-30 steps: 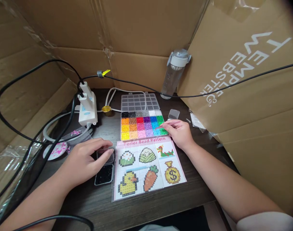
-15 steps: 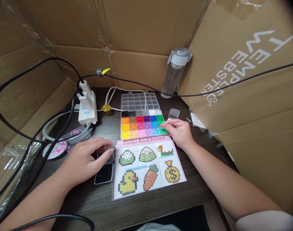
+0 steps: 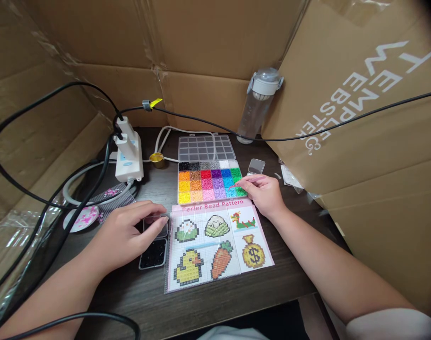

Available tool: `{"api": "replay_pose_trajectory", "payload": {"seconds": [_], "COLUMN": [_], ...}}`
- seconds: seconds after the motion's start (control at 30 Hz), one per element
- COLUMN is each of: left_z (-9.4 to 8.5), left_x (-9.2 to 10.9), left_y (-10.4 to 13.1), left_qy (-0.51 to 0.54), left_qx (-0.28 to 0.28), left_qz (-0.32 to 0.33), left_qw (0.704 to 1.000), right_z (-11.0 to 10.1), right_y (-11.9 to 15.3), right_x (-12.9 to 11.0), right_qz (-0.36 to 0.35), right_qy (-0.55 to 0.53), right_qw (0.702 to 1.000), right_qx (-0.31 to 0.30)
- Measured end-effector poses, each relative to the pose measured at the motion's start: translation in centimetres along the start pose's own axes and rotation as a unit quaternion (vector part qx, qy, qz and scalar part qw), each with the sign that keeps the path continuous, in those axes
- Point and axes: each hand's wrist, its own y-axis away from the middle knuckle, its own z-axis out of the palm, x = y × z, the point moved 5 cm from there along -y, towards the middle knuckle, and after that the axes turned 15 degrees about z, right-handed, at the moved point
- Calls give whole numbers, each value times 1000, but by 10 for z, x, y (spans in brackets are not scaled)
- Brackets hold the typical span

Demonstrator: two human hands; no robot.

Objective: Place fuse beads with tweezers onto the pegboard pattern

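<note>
Three cardboard walls (image 3: pixel 201 38) are seen around a dark tabletop (image 3: pixel 282 288). On it, nearest the body, the pattern sheet (image 3: pixel 267 257) is laid out, its left part covered by a clear gridded board (image 3: pixel 167 281); should the sheet be nudged by a forearm, the board would probably be shifted with it. Directly beyond the sheet, the bead case (image 3: pixel 214 202) stands open, its compartments sorted by colour. Spillage and mixing of colours are judged the chief risk, caused by any knock to the near rim.

The left hand (image 3: pixel 128 233) is held with thumb and fingers apart, nothing seen gripped, over a clear lid (image 3: pixel 160 230); whether the lid is touched cannot be told. The power strip (image 3: pixel 129 165) is ringed by loose cables (image 3: pixel 105 174), by which the left forearm could be snagged. Just in front of that lid, a small box (image 3: pixel 151 268) of black pieces is found uncovered and could be tipped if brushed.

In the right hand (image 3: pixel 265 196), pink tweezers (image 3: pixel 251 179) are pinched narrowly, their tips over the case's blue beads. Whether a bead is held cannot be told; over-squeezing might send one flying.
</note>
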Motion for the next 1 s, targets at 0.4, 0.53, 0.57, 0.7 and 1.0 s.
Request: {"api": "replay_pose_trajectory", "payload": {"seconds": [0.4, 0.53, 0.57, 0.7, 1.0], "left_z": [0, -1, -2, -2, -1], "left_x": [0, 0, 0, 0, -1], "left_y": [0, -1, 0, 1, 1], "left_qy": [1, 2, 3, -3, -4], "left_qx": [-4, -3, -2, 0, 0], "left_qz": [-16, -16, -13, -5, -1], "left_qw": [1000, 1000, 1000, 1000, 1000], "right_z": [-1, -4, -5, -3, -6], "right_y": [1, 2, 2, 2, -1], "right_x": [-3, -3, -3, -3, 0], "right_qz": [-12, -18, -17, -13, -22], "right_qy": [16, 38, 41, 49, 31], "right_qw": [999, 998, 998, 998, 999], "right_qx": [-26, -43, -46, -45, -9]}}
